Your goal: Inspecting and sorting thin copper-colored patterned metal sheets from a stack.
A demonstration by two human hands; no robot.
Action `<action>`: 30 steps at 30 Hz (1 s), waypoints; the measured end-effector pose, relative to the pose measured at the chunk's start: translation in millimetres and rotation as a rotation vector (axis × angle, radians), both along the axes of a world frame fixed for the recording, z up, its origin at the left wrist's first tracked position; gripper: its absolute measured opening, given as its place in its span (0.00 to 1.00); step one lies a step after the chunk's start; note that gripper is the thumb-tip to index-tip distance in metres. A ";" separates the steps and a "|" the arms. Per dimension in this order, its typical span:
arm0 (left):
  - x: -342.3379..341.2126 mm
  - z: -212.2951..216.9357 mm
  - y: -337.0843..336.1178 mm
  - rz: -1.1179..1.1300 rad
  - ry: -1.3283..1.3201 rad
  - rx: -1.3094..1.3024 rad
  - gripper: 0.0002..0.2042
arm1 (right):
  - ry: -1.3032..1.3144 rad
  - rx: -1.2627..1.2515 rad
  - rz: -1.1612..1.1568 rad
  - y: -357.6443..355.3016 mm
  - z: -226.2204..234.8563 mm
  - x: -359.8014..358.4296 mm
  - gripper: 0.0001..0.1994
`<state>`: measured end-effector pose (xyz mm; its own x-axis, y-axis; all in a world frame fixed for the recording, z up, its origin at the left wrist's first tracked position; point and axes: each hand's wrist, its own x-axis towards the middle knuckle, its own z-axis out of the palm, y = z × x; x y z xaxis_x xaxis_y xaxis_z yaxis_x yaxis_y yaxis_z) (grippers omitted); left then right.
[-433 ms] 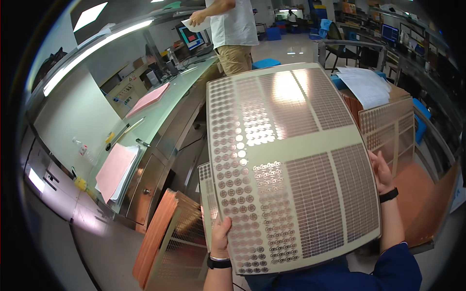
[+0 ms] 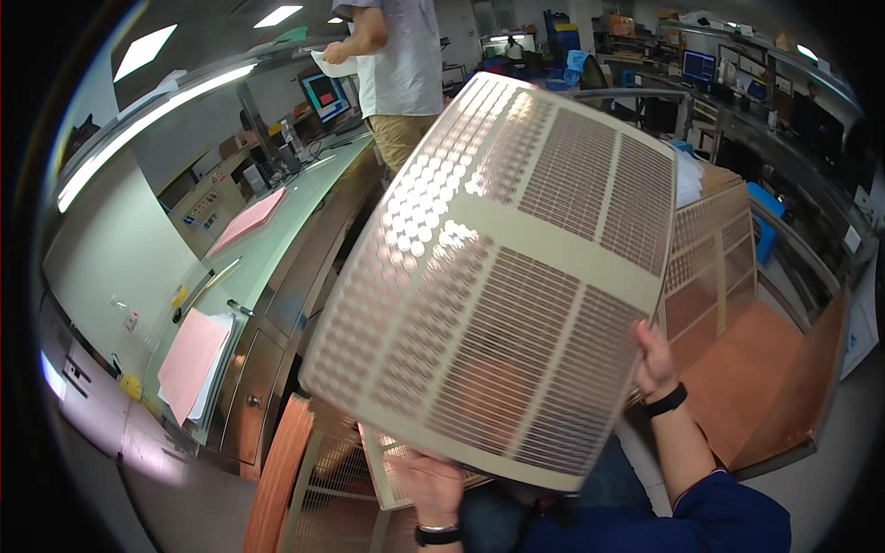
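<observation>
A large circuit board panel (image 2: 553, 226), pale with rows of copper-coloured round and rectangular patterns, is held up tilted in front of me. My right hand (image 2: 656, 361) grips its right edge, a black band on the wrist. At the lower left edge is my left hand (image 2: 433, 484), its fingers partly hidden by the panel as it supports it from below. Close behind my left hand, a second patterned panel (image 2: 376, 465) shows in part. To its left, a stack of copper-coloured panels (image 2: 279, 475) stands on edge.
On the left, a glass-topped workbench (image 2: 277, 244) carries pink sheets (image 2: 195, 361), a marker and a monitor (image 2: 324, 97). A person (image 2: 398, 78) stands beyond it holding paper. At right, more patterned panels (image 2: 712, 267) lean in a copper-brown open holder (image 2: 751, 382).
The panel has rotated clockwise, its lower edge swinging left and its top leaning right. My left hand has shifted from its left side to below the lower edge. The view has turned slightly right.
</observation>
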<state>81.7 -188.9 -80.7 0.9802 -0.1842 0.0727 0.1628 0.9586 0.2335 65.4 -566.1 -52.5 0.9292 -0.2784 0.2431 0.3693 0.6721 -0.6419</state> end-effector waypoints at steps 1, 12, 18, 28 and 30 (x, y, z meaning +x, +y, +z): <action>-2.1 -26.6 -3.7 -0.019 0.055 -0.041 0.29 | -0.005 -0.015 -0.004 18.6 0.3 0.4 0.23; 18.8 -1.5 57.3 0.290 0.005 0.740 0.18 | -0.246 0.020 -0.374 -109.6 34.8 -71.0 0.24; 13.6 14.3 70.5 0.389 0.195 1.015 0.15 | 0.005 -0.257 -0.507 -92.3 54.7 -103.6 0.26; 7.3 22.5 71.6 0.352 0.158 1.199 0.20 | 0.087 -0.251 -0.533 -87.0 57.6 -108.1 0.25; 3.9 24.8 74.8 0.356 0.161 1.207 0.20 | 0.092 -0.260 -0.516 -86.2 58.0 -105.7 0.25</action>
<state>85.6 -114.2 -56.0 0.9711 0.2243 -0.0811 0.0486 0.1468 0.9880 -40.3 -652.3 5.6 0.7096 -0.6427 0.2889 0.5421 0.2360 -0.8065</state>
